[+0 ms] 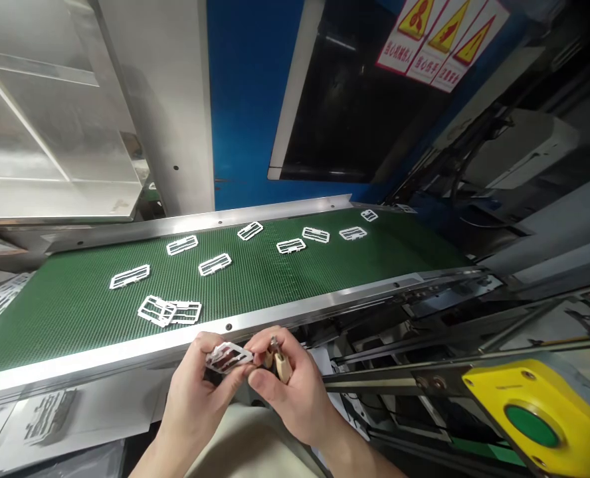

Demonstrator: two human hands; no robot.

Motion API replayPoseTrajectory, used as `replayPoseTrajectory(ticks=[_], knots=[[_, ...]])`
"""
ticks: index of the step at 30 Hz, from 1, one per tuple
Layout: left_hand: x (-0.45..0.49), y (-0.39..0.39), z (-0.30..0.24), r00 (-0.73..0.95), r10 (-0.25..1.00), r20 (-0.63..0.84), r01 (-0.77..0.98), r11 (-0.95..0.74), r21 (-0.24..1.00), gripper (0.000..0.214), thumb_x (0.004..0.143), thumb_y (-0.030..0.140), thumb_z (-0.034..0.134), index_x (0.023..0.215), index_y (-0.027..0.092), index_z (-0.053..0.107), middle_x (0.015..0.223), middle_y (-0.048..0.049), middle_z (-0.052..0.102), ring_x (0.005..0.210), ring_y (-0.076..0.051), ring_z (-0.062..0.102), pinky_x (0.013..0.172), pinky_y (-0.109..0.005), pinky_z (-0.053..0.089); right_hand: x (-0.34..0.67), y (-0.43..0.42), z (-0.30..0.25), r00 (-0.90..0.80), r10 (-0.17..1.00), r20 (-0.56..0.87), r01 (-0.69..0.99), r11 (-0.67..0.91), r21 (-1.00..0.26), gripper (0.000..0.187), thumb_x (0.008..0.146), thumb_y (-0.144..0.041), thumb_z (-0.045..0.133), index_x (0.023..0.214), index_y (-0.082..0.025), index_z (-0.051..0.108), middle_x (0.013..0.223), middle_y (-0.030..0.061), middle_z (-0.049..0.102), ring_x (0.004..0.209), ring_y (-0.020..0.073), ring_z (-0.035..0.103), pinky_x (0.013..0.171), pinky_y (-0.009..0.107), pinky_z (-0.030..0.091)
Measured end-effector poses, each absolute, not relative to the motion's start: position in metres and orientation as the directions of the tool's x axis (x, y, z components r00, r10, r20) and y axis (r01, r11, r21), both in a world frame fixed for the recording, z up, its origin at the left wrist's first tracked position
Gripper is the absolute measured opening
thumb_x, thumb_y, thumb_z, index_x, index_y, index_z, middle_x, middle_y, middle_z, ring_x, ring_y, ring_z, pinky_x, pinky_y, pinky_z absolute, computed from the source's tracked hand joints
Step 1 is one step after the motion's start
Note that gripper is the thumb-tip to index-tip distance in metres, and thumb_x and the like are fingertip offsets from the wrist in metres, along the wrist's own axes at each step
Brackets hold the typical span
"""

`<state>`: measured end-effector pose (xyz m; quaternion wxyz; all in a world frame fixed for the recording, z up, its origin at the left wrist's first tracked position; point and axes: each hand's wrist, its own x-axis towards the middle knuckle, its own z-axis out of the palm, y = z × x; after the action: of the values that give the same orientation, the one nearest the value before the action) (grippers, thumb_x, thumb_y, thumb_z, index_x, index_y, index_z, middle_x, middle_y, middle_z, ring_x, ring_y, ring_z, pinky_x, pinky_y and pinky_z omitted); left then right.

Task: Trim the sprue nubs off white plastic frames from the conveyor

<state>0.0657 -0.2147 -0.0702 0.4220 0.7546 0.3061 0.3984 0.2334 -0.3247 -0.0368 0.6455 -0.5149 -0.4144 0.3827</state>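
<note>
Green belt (pixel 255 282), loose frames (pixel 166 311); left fingers (pixel 231 386) pinching frame (pixel 242 354).

"Where's there room to reach across the green belt (pixel 260 282)?"
"Along its near edge, right of the two overlapping white frames (pixel 169 311), just inside the near rail (pixel 325 303)."
"Past the far edge?"
"Blocked: far rail (pixel 275 212), then blue machine (pixel 248 99)."

smooth white plastic-looking frame (pixel 228 356), rough ribbed green belt (pixel 255 279), shiny metal rail (pixel 295 310), glossy black window (pixel 355 113)
</note>
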Motion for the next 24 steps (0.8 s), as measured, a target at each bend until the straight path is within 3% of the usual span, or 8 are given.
replayPoseTrajectory(ticks=[3,5,7,9,11,16,20,24], knots=[[0.058,-0.221,-0.065,0.543,0.780,0.310,0.086,-0.418,0.904,0.016,0.110,0.032,0.075,0.101,0.031,0.062,0.098,0.0026,0.066,0.090,-0.015,0.066,0.082,-0.022,0.055,0.233,-0.319,-0.027,0.350,0.885,0.308,0.191,0.254,-0.948,0.003,0.109,-0.024,0.077,0.109,-0.026,0.074,0.106,0.0010,0.078,0.099,0.0180,0.074,0.094,0.032,0.058],[0.047,-0.225,-0.059,0.673,0.717,0.183,0.017,-0.262,0.965,0.010,0.115,0.042,0.067,0.113,0.032,0.066,0.117,-0.0018,0.070,0.110,-0.019,0.069,0.099,-0.027,0.057,0.237,-0.315,-0.024,0.303,0.859,0.413,0.261,0.342,-0.903,0.005,0.111,-0.023,0.076,0.107,-0.025,0.074,0.102,0.0012,0.079,0.099,0.0185,0.077,0.094,0.033,0.060],[0.036,-0.229,-0.055,0.788,0.616,0.010,0.000,-0.017,1.000,0.033,0.117,0.061,0.054,0.131,0.034,0.065,0.135,-0.0061,0.068,0.124,-0.025,0.068,0.111,-0.036,0.058,0.241,-0.313,-0.023,0.226,0.828,0.513,0.307,0.439,-0.844,0.004,0.112,-0.025,0.077,0.110,-0.025,0.074,0.101,0.0021,0.081,0.100,0.0196,0.079,0.094,0.035,0.062],[0.028,-0.232,-0.055,0.827,0.555,-0.089,0.031,0.112,0.993,0.053,0.116,0.074,0.038,0.144,0.035,0.061,0.131,-0.0069,0.067,0.120,-0.028,0.068,0.112,-0.041,0.058,0.243,-0.313,-0.023,0.170,0.795,0.582,0.354,0.502,-0.789,0.004,0.113,-0.026,0.077,0.113,-0.025,0.073,0.101,0.0029,0.083,0.100,0.0204,0.079,0.093,0.036,0.063],[0.026,-0.233,-0.057,0.818,0.571,-0.061,0.045,0.041,0.998,0.056,0.117,0.073,0.034,0.152,0.037,0.058,0.128,-0.0063,0.066,0.118,-0.028,0.065,0.112,-0.039,0.056,0.241,-0.315,-0.022,0.184,0.778,0.601,0.375,0.509,-0.775,0.005,0.114,-0.027,0.076,0.117,-0.026,0.073,0.107,0.0047,0.083,0.104,0.0210,0.079,0.094,0.037,0.064],[0.031,-0.228,-0.061,0.788,0.578,0.211,0.016,-0.363,0.932,0.047,0.120,0.054,0.047,0.166,0.045,0.048,0.156,-0.0061,0.055,0.143,-0.026,0.058,0.117,-0.032,0.056,0.227,-0.324,-0.018,0.301,0.749,0.590,0.299,0.513,-0.805,0.013,0.109,-0.022,0.080,0.120,-0.026,0.074,0.115,0.0058,0.079,0.108,0.0206,0.078,0.099,0.036,0.065],[0.034,-0.227,-0.061,0.756,0.584,0.296,0.025,-0.477,0.879,0.049,0.119,0.051,0.053,0.167,0.045,0.046,0.147,-0.0077,0.057,0.134,-0.024,0.064,0.097,-0.026,0.065,0.224,-0.327,-0.017,0.282,0.765,0.579,0.281,0.511,-0.812,0.014,0.108,-0.019,0.080,0.120,-0.025,0.073,0.109,0.0048,0.078,0.107,0.0207,0.077,0.096,0.034,0.064],[0.034,-0.227,-0.061,0.727,0.587,0.356,0.044,-0.557,0.830,0.050,0.119,0.048,0.055,0.168,0.041,0.045,0.146,-0.0087,0.058,0.133,-0.023,0.065,0.102,-0.026,0.064,0.225,-0.327,-0.017,0.278,0.782,0.558,0.298,0.482,-0.824,0.011,0.110,-0.021,0.078,0.118,-0.026,0.072,0.106,0.0035,0.075,0.104,0.0199,0.075,0.093,0.033,0.061]])
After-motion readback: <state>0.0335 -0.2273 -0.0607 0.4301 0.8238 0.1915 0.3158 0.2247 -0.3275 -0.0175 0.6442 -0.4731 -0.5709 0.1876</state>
